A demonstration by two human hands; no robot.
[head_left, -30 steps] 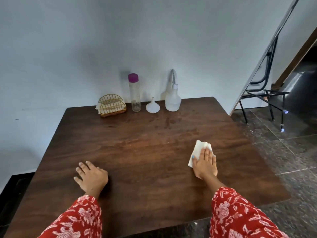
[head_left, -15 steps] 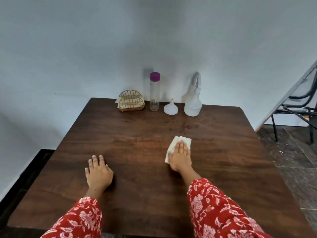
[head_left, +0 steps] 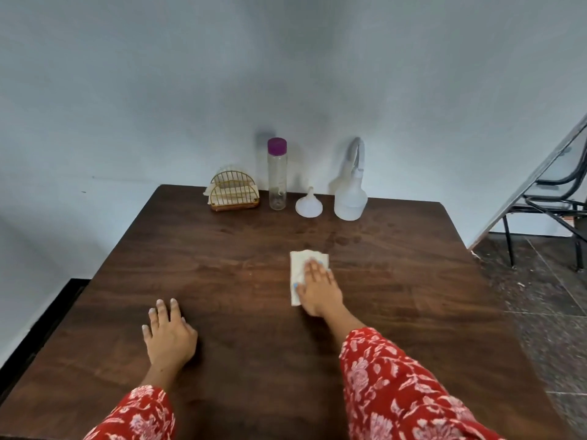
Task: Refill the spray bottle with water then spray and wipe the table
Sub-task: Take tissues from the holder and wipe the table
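On the dark wooden table (head_left: 241,369), my right hand (head_left: 317,289) presses flat on a folded white tissue (head_left: 298,268) near the middle; the tissue shows past my fingers on the left and far side. My left hand (head_left: 168,335) rests flat on the wood, fingers spread, holding nothing. At the far edge by the wall stand a translucent white spray bottle (head_left: 350,201), a small white funnel (head_left: 308,206) upside down, and a tall clear water bottle (head_left: 277,176) with a purple cap. Faint damp marks (head_left: 344,239) lie on the wood just beyond the tissue.
A gold wire napkin holder (head_left: 234,195) with napkins sits at the far edge, left of the water bottle. A black metal chair (head_left: 552,204) and a leaning board (head_left: 533,182) stand on the tiled floor to the right. A pale wall backs the table.
My right hand has slid the tissue leftward across the table, from near the right side toward the middle. My view has swung left. The left hand stays planted.
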